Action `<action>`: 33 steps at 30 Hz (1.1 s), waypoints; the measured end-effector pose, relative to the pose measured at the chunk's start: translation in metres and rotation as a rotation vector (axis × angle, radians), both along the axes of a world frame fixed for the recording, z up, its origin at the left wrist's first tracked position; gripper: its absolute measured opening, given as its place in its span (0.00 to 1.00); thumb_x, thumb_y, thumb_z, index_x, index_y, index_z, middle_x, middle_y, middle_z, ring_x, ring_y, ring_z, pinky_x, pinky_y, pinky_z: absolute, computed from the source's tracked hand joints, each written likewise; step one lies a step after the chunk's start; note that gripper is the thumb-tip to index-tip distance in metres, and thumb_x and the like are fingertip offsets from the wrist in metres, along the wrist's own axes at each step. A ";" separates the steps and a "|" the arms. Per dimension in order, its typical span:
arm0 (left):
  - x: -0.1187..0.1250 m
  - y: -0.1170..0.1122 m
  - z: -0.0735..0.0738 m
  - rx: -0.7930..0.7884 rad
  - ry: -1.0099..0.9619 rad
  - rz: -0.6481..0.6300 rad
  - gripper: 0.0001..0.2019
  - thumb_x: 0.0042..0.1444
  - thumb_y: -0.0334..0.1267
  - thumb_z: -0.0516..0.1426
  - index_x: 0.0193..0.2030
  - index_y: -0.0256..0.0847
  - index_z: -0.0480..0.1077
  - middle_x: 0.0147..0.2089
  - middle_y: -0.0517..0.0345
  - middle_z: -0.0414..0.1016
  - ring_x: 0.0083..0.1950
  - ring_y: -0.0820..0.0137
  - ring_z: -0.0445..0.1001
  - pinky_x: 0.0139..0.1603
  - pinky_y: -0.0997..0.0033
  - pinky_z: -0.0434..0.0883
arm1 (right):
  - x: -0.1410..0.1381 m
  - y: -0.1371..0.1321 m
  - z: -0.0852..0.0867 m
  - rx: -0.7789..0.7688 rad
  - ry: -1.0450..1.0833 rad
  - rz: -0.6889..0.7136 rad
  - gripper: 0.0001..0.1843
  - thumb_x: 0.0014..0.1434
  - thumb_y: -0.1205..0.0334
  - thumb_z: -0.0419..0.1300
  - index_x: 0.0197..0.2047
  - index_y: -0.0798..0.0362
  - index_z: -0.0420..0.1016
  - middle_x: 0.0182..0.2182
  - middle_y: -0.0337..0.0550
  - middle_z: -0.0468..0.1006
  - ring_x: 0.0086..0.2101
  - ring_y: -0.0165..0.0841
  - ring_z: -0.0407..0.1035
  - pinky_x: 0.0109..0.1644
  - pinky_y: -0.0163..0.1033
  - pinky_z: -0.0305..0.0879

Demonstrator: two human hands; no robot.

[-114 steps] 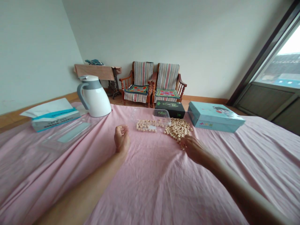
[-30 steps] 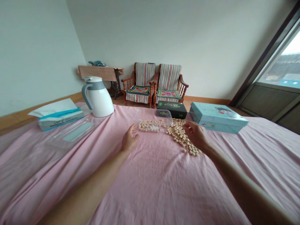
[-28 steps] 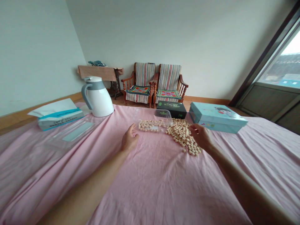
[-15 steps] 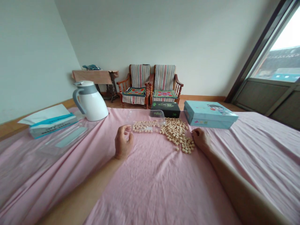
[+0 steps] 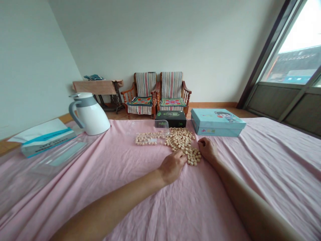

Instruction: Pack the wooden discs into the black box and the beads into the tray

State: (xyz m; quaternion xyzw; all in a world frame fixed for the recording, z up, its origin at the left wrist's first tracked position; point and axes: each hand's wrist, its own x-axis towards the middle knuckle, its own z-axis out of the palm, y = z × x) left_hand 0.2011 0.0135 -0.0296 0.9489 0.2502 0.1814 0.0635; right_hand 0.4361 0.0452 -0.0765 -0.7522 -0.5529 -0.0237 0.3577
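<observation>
I'm apparently gathering from the pile of small roundish beige pieces [image 5: 179, 138], right of the clear plastic box [image 5: 163, 123], left hand [image 5: 173, 166] curling at the pile's near edge, right hand [image 5: 209, 149] curling just right, can't tell if either's gripping, next move likely calling for low fingertips.

Two brown wooden armchairs [image 5: 157, 91] with striped fabric covers [image 5: 172, 84] stand before a pale wall [image 5: 195, 43]; daylight fills a dark-framed window [image 5: 294, 58].

Below centre, the left hand [image 5: 174, 166] touches a pile of beige pieces [image 5: 179, 138], the right hand [image 5: 208, 149] curled beside it; a clear plastic container [image 5: 164, 121] sits mid-frame, a thermos jug [image 5: 93, 117] at left.
</observation>
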 end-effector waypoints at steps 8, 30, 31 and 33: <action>-0.019 0.009 0.014 0.035 -0.183 0.052 0.07 0.57 0.25 0.51 0.35 0.39 0.68 0.38 0.56 0.70 0.42 0.70 0.70 0.44 0.71 0.69 | 0.002 0.005 -0.006 0.044 0.019 0.019 0.09 0.54 0.64 0.52 0.31 0.54 0.73 0.30 0.45 0.76 0.32 0.33 0.69 0.36 0.35 0.59; -0.010 0.036 -0.002 0.133 -0.041 0.194 0.11 0.52 0.21 0.48 0.33 0.38 0.68 0.37 0.51 0.72 0.41 0.62 0.73 0.40 0.65 0.71 | 0.004 0.005 -0.006 0.064 0.044 0.047 0.09 0.52 0.62 0.50 0.30 0.53 0.71 0.28 0.44 0.76 0.30 0.34 0.68 0.34 0.36 0.60; -0.010 0.037 -0.002 0.123 -0.052 0.200 0.11 0.52 0.21 0.49 0.34 0.38 0.67 0.37 0.51 0.72 0.41 0.63 0.73 0.40 0.65 0.71 | 0.004 0.005 -0.006 0.062 0.046 0.047 0.09 0.52 0.62 0.50 0.30 0.53 0.71 0.29 0.44 0.76 0.30 0.34 0.69 0.34 0.36 0.60; -0.012 0.037 -0.003 0.092 -0.079 0.205 0.10 0.52 0.21 0.49 0.34 0.38 0.67 0.38 0.52 0.72 0.41 0.64 0.72 0.41 0.66 0.71 | 0.004 0.005 -0.007 0.056 0.050 0.049 0.09 0.52 0.62 0.51 0.30 0.53 0.71 0.29 0.44 0.76 0.30 0.34 0.69 0.34 0.36 0.60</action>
